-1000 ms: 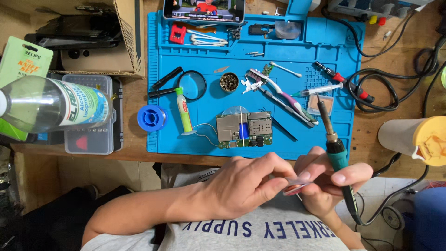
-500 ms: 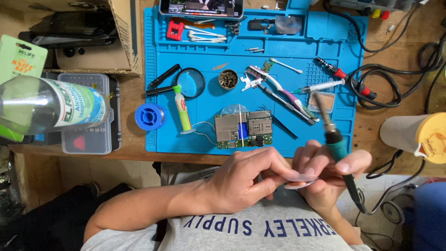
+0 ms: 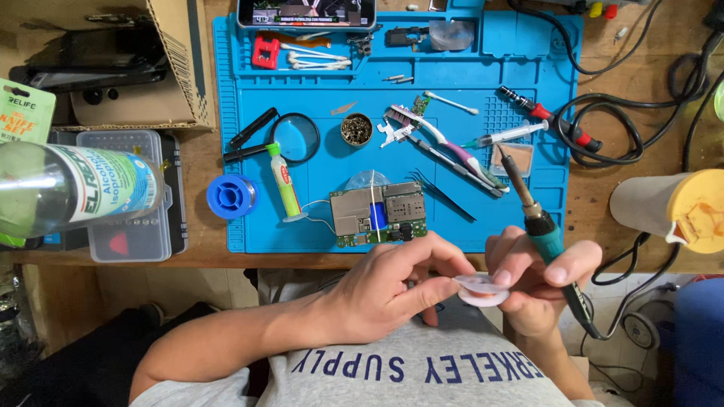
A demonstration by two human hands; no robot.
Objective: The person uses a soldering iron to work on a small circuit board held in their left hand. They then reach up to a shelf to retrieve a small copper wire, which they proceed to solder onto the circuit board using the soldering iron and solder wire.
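Close to the body, the left hand pinches a small white disc against the right hand, whose fingers also hold a soldering iron, its tip pointing toward the circuit board on the blue mat covering the surface.

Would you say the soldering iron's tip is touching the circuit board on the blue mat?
No, the soldering iron is in the right hand, its tip right of the circuit board, clear of it.

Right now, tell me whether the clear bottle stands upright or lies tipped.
Tipped: the clear bottle lies sideways on the grey plastic case.
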